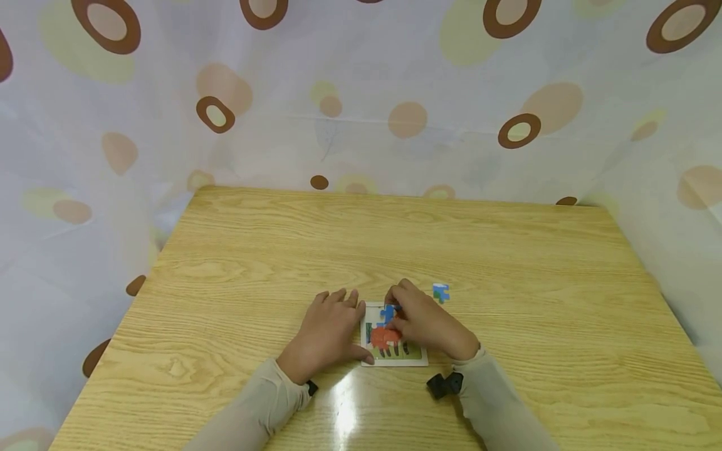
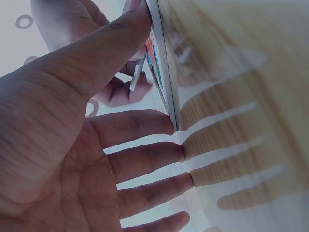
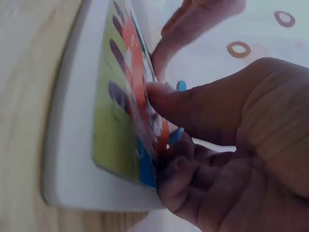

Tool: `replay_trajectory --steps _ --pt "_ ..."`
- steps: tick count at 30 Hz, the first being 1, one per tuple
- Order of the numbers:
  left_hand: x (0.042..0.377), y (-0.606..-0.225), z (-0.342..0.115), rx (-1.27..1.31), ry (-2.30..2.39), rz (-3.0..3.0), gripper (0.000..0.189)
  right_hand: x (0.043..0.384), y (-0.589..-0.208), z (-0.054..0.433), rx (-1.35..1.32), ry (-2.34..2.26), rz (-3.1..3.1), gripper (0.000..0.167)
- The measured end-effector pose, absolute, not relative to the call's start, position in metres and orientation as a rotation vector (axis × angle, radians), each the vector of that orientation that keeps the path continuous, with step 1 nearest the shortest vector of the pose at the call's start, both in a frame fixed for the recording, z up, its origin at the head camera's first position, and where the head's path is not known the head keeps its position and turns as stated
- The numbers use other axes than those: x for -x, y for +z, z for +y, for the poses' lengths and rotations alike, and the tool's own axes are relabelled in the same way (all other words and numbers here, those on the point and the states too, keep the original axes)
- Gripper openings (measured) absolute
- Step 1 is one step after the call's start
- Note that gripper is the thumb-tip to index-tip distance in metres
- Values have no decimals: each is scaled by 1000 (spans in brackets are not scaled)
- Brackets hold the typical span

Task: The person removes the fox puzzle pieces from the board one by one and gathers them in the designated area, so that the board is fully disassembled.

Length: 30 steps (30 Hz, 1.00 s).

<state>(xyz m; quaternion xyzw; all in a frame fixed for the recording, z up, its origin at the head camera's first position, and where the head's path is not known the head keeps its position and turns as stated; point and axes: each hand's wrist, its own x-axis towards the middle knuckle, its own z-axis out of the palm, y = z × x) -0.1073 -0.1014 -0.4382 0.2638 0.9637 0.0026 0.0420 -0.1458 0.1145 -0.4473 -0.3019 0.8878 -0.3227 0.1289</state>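
Observation:
A small jigsaw puzzle with a white frame [image 1: 395,363] lies on the table; its assembled part shows a red-orange animal with dark legs on green ground. My left hand [image 1: 329,329] rests at the frame's left edge, fingers fairly straight and spread, thumb at the near corner. Over the upper part of the puzzle, my right hand [image 1: 425,319] pinches a blue puzzle piece [image 1: 387,313] between thumb and fingers. In the left wrist view that puzzle piece [image 2: 137,75] stands tilted off the board. The right hand hides the puzzle's upper right part.
One loose puzzle piece [image 1: 440,292], blue with white and green, lies on the table just beyond the frame's upper right corner. The wooden table [image 1: 225,263] reaches back to a patterned curtain [image 1: 361,81], which also hangs along both sides.

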Motion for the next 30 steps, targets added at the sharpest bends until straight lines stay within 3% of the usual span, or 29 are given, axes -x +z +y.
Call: replay_trajectory --steps 12,30 --pt "107 -437 -101 -794 2 2937 101 163 -457 132 918 -1213 2339 5" --pt "107 -438 -100 -801 0 2945 98 170 -450 155 708 -1376 2110 9"
